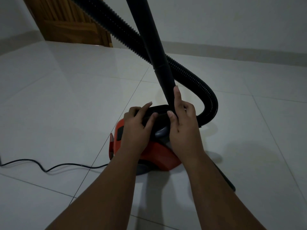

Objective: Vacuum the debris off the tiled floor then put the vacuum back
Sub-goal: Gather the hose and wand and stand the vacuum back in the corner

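Head view: red canister vacuum (159,153) sits mid-frame on the tiled floor (66,97). Left hand (137,128) curls over its black top piece (159,112). Right hand (184,127) wraps the lower end of the wand (149,39), forefinger laid along it. The wand's long axis rises up-left, and the corrugated hose (199,83) loops right.

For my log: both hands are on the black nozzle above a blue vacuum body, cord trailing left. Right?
No: the head view shows a red vacuum body, not blue. Left hand and right hand are on the black nozzle; the cord trails left.
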